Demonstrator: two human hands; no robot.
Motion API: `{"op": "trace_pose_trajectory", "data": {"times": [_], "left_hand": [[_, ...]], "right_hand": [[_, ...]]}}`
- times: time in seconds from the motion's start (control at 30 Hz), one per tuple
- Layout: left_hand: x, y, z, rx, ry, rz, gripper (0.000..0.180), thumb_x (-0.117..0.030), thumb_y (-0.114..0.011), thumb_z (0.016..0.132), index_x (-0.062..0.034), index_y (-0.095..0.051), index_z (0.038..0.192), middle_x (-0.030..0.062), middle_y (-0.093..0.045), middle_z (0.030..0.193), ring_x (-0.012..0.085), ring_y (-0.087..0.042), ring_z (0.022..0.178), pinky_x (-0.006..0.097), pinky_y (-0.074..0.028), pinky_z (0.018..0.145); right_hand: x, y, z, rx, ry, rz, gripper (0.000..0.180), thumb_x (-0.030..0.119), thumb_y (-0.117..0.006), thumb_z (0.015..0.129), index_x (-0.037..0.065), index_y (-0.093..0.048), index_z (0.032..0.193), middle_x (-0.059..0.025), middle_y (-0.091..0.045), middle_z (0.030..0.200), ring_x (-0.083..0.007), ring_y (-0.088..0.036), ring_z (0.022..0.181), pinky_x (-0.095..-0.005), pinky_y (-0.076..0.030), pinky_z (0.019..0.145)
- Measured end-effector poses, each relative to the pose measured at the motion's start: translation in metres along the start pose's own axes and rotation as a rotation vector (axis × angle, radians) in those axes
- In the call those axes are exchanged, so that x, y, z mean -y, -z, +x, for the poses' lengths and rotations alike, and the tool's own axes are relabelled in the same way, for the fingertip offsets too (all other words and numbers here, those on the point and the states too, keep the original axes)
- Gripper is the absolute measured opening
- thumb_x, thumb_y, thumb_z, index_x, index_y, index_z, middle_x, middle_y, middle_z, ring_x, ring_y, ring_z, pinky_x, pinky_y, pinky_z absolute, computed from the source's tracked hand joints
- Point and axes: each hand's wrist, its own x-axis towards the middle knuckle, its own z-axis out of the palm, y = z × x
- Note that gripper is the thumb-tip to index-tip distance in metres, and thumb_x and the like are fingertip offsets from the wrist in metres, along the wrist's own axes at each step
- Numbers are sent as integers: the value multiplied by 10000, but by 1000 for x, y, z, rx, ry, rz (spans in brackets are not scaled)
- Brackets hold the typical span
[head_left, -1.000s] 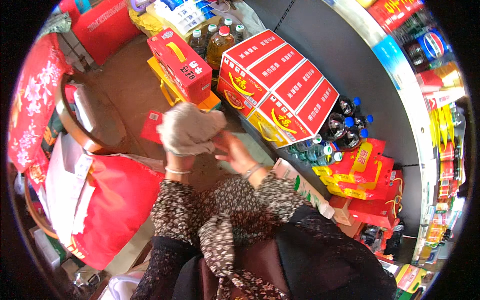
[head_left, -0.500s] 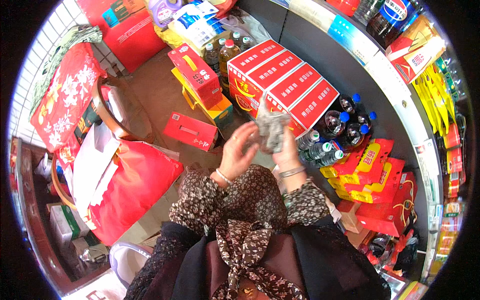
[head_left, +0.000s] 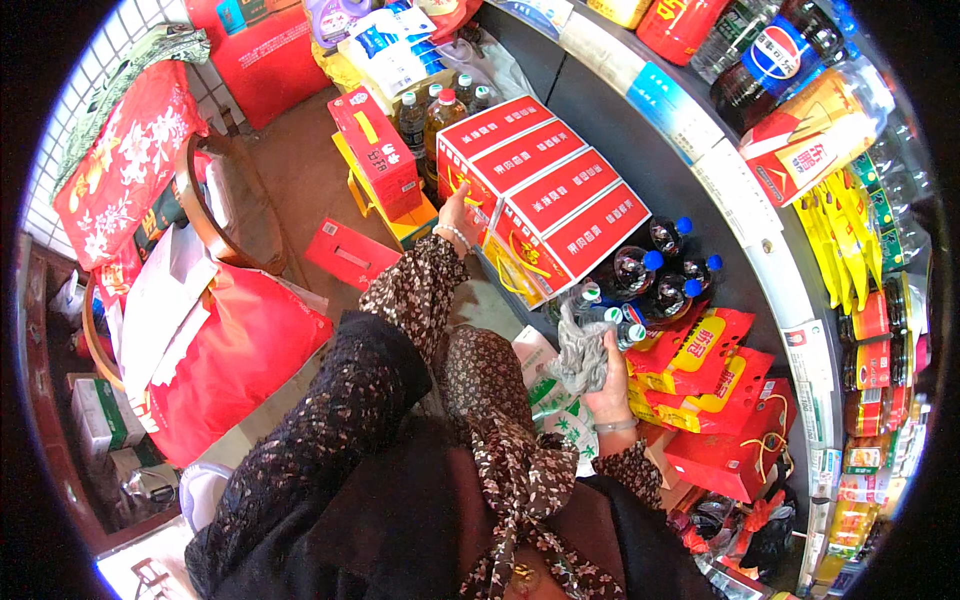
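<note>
My left hand (head_left: 455, 216) reaches forward to the near left side of a red carton (head_left: 490, 172). Its fingers close at the carton's yellow handle, and they are partly hidden. Beside it stands a second red carton (head_left: 575, 215) with a yellow handle on its near face. My right hand (head_left: 608, 388) is closed round a crumpled grey cloth (head_left: 580, 352), held up in front of several bottles with white and blue caps. A bracelet circles each wrist.
On the left, a wooden chair (head_left: 190, 205) bears red bags. Left of the cartons are a red box (head_left: 375, 150) and a flat red box (head_left: 350, 253). Dark cola bottles (head_left: 672, 296) and red-yellow packets (head_left: 690, 350) lie right, below a curved shelf (head_left: 715, 180) of goods.
My hands have moved apart. The left has left the grey cloth and gone forward to the red carton; the right has carried the cloth back and right. The whole view has shifted.
</note>
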Motion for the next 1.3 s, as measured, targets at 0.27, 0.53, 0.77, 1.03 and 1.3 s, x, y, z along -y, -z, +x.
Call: {"op": "trace_pose_trajectory", "data": {"times": [0.27,0.53,0.77,1.03,1.3], "left_hand": [[12,30,-26,197,-136,-106,705,-434,-587,877,-104,-255,1404,111,-390,1363,247,-408,1238,469,-301,1038],[44,61,-70,216,-13,-7,649,-394,-566,901,-118,-298,1424,91,-376,1411,250,-334,1310,464,-260,1072],[54,42,-53,282,5,32,371,-336,-543,918,-99,-502,1200,42,-514,1249,187,-463,1161,402,-353,974],[84,24,-56,416,323,128,246,-336,-592,875,-145,-564,1028,-7,-639,911,144,-556,867,348,-390,861],[93,16,-45,454,262,182,143,-259,-623,873,-136,-580,933,7,-623,816,126,-553,822,294,-386,785]], "right_hand": [[10,-2,14,16,-92,-286,257,104,-551,840,10,-583,1077,-155,-663,977,-248,-666,825,-367,-559,745],[28,-57,49,127,337,-664,550,-152,-479,660,-47,-526,1198,-184,-620,1115,-242,-626,979,-327,-521,834],[29,-56,53,95,359,-830,317,-123,-504,650,-37,-655,915,-115,-677,884,-158,-644,753,-263,-508,719],[-10,-45,60,-231,125,-843,446,-34,-638,733,-38,-522,1164,-139,-631,919,-206,-628,698,-304,-530,634],[-16,-38,66,-345,102,-741,599,-21,-631,739,-74,-403,1291,-161,-619,996,-236,-639,749,-320,-529,666]]}}
